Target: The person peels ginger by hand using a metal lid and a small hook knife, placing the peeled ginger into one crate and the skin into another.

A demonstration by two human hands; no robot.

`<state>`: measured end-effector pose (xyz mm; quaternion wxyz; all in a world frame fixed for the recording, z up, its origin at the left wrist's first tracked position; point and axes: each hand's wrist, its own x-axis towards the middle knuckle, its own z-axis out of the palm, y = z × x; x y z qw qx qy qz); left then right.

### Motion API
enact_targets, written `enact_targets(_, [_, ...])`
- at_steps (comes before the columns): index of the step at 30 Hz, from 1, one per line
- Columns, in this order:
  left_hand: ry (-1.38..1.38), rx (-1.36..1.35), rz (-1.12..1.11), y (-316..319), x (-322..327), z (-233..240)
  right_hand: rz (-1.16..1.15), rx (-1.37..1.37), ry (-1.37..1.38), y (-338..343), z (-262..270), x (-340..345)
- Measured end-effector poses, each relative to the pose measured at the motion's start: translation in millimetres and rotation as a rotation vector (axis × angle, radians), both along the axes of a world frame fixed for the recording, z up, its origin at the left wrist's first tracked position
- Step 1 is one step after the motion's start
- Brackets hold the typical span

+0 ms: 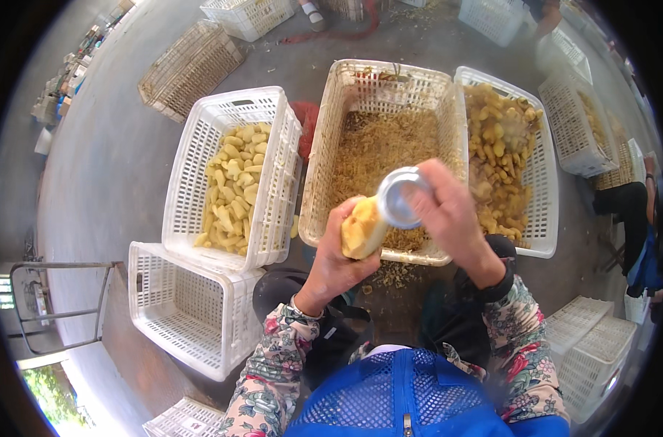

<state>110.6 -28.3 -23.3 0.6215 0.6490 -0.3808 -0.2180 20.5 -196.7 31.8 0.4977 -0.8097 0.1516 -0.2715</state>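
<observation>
My left hand [337,259] is closed around a partly peeled piece of ginger root [360,229]. Against the ginger's right side is a round metal ring or can-like tool [401,198], gripped by my right hand [454,218]; its exact kind is unclear. Both hands are above the near end of a dirty white plastic crate [308,218] with peel shavings [386,147] inside. Left of it, another white crate [181,191] holds peeled ginger [233,188]. Unpeeled ginger [498,136] fills much of the crate on the right [544,202].
An empty white crate [140,295] lies on its side at the left, near a metal frame [64,265]. More crates [192,68] stand beyond, and others [599,349] at lower right. A seated person [626,213] is at the far right. Shavings [394,273] litter the floor.
</observation>
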Motion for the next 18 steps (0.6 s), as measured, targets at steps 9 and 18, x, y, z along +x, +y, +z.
enact_targets(9, [-0.212, 0.059, -0.082, 7, 0, -6, 0.011, 0.187, 0.065, -22, 1, -12])
enact_targets(18, [-0.305, 0.035, -0.07, 5, -2, 1, -0.103, -0.081, 0.194, -47, -27, -18])
